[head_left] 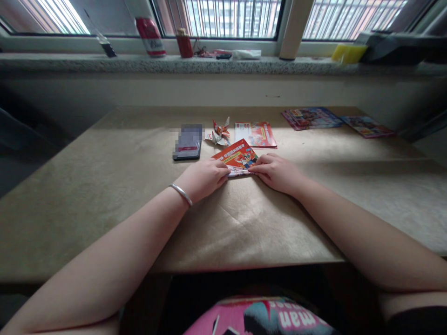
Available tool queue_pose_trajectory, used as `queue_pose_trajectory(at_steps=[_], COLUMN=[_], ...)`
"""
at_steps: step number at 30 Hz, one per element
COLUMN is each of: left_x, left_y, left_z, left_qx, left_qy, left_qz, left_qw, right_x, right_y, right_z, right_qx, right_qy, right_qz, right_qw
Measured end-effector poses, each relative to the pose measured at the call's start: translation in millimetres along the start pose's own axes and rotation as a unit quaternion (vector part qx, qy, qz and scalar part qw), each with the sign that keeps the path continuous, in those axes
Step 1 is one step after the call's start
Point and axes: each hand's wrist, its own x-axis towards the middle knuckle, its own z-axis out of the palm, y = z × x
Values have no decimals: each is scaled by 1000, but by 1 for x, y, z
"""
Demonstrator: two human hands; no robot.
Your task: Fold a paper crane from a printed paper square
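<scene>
A red printed paper leaflet (238, 154), partly folded into a triangular shape, lies on the table between my hands. Its near edge is turned up in a narrow pale fold. My left hand (206, 176) presses the left end of that fold, with the fingers closed on the paper. At the right end, my right hand (275, 172) pinches the same edge between thumb and fingers. Just beyond the leaflet sits a folded paper crane (220, 132) in red and white. Behind and to the right lie more flat red-and-white leaflets (256, 135).
A phone (188, 143) lies left of the leaflet. Stacks of colourful booklets (312, 117) rest at the back right of the tan table (104, 195). On the window sill (209, 66) stand a red-and-white can (150, 37), a red bottle (184, 44) and a yellow object (349, 53).
</scene>
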Motion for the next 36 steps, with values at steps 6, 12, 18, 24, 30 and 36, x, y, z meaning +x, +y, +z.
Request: queue_pose_trajectory(at_steps=[6, 12, 18, 24, 30, 36], left_x=[3, 4, 3, 4, 4, 4], left_y=[0, 6, 14, 15, 17, 17], left_z=[1, 0, -4, -2, -2, -3], left_qx=[3, 12, -7, -3, -6, 13], left_qy=[-4, -5, 8, 15, 19, 11], left_qz=[-15, -30, -52, -59, -67, -63], left_qw=[1000, 999, 999, 998, 998, 998], right_x=[2, 2, 1, 2, 2, 1], right_y=[2, 3, -1, -2, -2, -2], right_z=[4, 4, 2, 1, 1, 1], right_qx=[-24, -24, -21, -20, -16, -37], right_qy=[9, 19, 16, 13, 11, 9], right_qz=[-3, 1, 10, 16, 13, 13], right_qw=[1000, 1000, 1000, 1000, 1000, 999])
